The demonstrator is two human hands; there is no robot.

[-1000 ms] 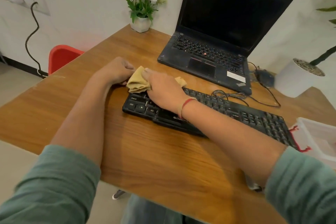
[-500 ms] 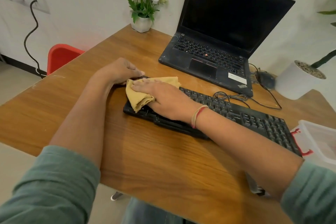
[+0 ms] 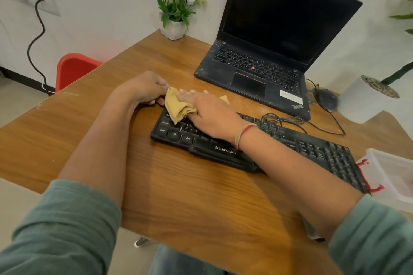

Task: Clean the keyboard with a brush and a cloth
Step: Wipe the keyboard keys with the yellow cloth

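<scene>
Wooden table (image 3: pixel 178 196) fills the middle of the frame, against a white wall. A red chair (image 3: pixel 73 69) is at the left edge, a flower pot (image 3: pixel 173 29) at upper centre, an open laptop (image 3: pixel 268 51) at upper right and a clear box (image 3: pixel 393 174) at the right edge. The black keyboard (image 3: pixel 312 149) lies across the centre. The right hand (image 3: pixel 210 111) lies flat on the yellow cloth (image 3: pixel 178 107), fingers straight and close together, pressing it on the left keys, I judge for wiping. The left hand (image 3: pixel 145 89) curls its fingers on the keyboard's upper left corner, probably so it does not slide
</scene>
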